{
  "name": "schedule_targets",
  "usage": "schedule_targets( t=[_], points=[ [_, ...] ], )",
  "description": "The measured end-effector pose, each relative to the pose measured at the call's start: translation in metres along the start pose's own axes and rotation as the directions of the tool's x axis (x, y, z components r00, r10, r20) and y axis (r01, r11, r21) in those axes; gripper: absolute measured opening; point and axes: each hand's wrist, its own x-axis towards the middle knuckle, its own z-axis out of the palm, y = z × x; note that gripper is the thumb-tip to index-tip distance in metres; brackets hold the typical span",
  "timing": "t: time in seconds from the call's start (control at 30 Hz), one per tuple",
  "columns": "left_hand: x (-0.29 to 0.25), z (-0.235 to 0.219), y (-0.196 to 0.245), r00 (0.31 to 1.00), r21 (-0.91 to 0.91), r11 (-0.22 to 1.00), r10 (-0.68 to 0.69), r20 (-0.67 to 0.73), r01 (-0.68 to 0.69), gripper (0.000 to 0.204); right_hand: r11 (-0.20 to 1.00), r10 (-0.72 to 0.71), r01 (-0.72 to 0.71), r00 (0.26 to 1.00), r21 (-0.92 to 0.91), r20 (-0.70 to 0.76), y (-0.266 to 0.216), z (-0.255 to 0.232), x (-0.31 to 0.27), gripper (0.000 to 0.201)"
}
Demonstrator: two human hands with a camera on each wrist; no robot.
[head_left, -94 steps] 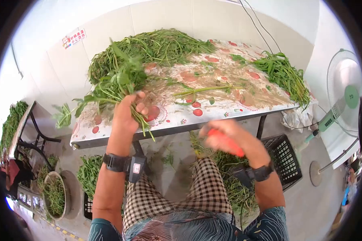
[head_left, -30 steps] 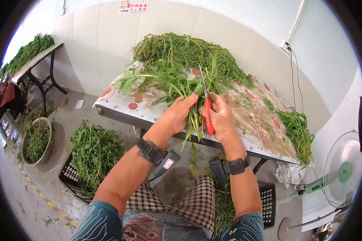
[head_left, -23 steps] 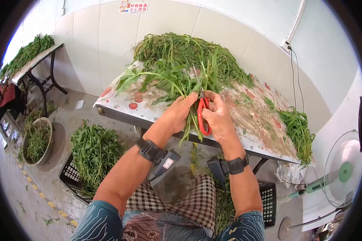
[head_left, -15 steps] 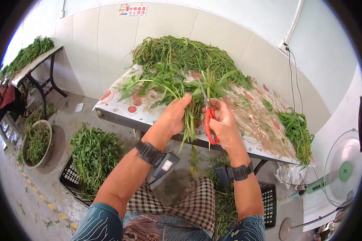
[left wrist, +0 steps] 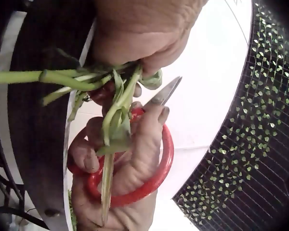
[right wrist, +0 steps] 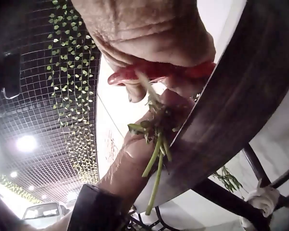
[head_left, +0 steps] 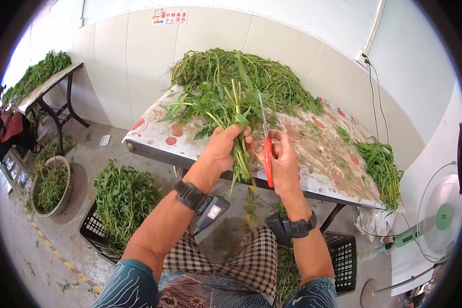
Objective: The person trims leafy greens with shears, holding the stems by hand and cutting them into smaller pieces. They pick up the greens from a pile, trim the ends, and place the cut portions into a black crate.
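My left hand [head_left: 222, 146] grips a bunch of leafy green stems [head_left: 242, 159] over the table's front edge, the lower stalks hanging below the fist. Close beside it on the right, my right hand [head_left: 285, 163] holds red-handled scissors [head_left: 268, 163], their blades pointing up and away. In the left wrist view, the scissors' red loops [left wrist: 156, 180] circle round the right hand's fingers, and a leafy stalk [left wrist: 118, 113] passes in front of them. Stalk ends [right wrist: 156, 178] stick out under the left hand [right wrist: 135, 151] in the right wrist view.
A large heap of greens [head_left: 241, 72] covers the table's back; a smaller pile [head_left: 380, 167] lies at its right end. Below stand a black crate of greens [head_left: 92, 228], another black crate [head_left: 342, 259] and a round tub [head_left: 66, 192]. A fan [head_left: 444, 215] stands at right.
From 3.1 seconds ago, the hands have come together and the head view has turned. Over the last second the scissors turn and shift slightly right of the bunch; pale-green stalks now point up above the left hand.
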Motion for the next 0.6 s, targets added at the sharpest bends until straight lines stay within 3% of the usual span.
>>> schedule_targets(
  t=[0.07, 0.17, 0.27, 0.4, 0.5, 0.6],
  points=[
    [0.004, -0.006, -0.001, 1.000, 0.026, 1.000, 0.007, 0.013, -0.007, 0.010, 0.997, 0.006, -0.010, 0.999, -0.083, -0.049, -0.005, 0.001, -0.006, 0.041],
    [0.003, -0.002, -0.003, 0.992, 0.071, 0.994, 0.092, -0.087, -0.086, 0.012, 0.985, -0.139, 0.141, 0.990, -0.100, 0.025, 0.012, 0.013, -0.006, 0.044],
    [0.000, 0.004, -0.002, 0.974, -0.033, 0.994, 0.095, -0.207, -0.104, 0.015, 0.793, -0.183, 0.140, 0.983, -0.592, -0.013, 0.006, 0.029, -0.017, 0.042],
    [0.003, -0.007, -0.004, 0.992, -0.136, 0.987, 0.071, -0.104, -0.085, 0.022, 0.701, -0.309, 0.238, 0.951, -0.673, 0.013, 0.010, 0.038, -0.013, 0.040],
    [0.004, -0.010, -0.003, 0.996, -0.158, 0.984, 0.069, -0.059, -0.077, 0.023, 0.704, -0.310, 0.238, 0.951, -0.669, 0.012, 0.010, 0.037, -0.009, 0.039],
    [0.000, -0.007, -0.002, 0.995, -0.168, 0.981, 0.099, -0.012, -0.100, 0.022, 0.854, -0.269, 0.228, 0.963, -0.467, -0.021, 0.022, 0.028, 0.003, 0.038]
  ],
)
